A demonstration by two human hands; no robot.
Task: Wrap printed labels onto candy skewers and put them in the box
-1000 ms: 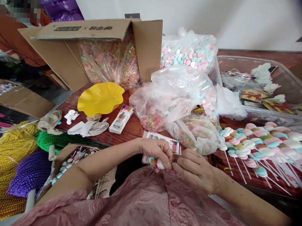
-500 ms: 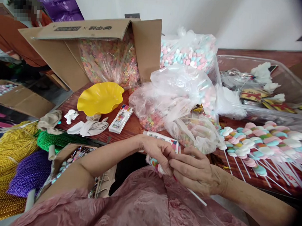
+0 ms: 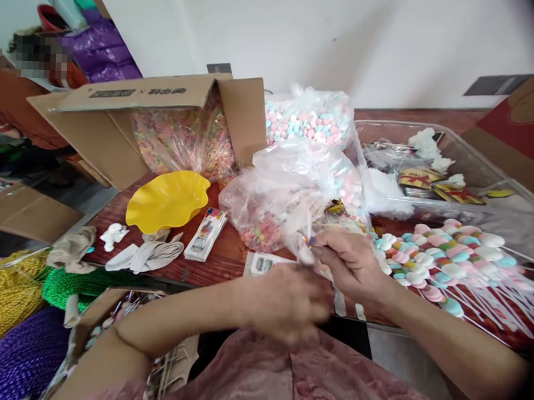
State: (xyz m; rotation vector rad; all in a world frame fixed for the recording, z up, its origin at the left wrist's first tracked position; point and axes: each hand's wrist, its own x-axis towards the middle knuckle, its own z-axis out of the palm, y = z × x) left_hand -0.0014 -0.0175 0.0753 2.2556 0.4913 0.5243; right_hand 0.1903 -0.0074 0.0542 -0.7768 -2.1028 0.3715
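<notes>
My right hand (image 3: 350, 265) is closed, thumb and fingers pinching a candy skewer (image 3: 307, 256), of which only a pale, blurred part shows in front of the clear bags. My left hand (image 3: 284, 301) is smeared by motion just below and left of it, so its fingers cannot be made out. Under the hands, at the table edge, lies a printed white packet (image 3: 266, 265). Right of my right hand, finished-looking marshmallow skewers (image 3: 450, 255) lie in a heap with their white sticks toward me.
A yellow wavy bowl (image 3: 167, 201), a stack of printed cards (image 3: 206, 235) and white gloves (image 3: 147, 251) lie to the left. Behind stand an open carton (image 3: 242, 113), bags of candy (image 3: 294, 186) and a clear bin (image 3: 430, 201). Another person (image 3: 18, 109) is at far left.
Both hands were together around the candy skewer, its stick pointing down right. My right hand has risen with it toward the bags; my left hand has come apart and lower. The view has tilted up.
</notes>
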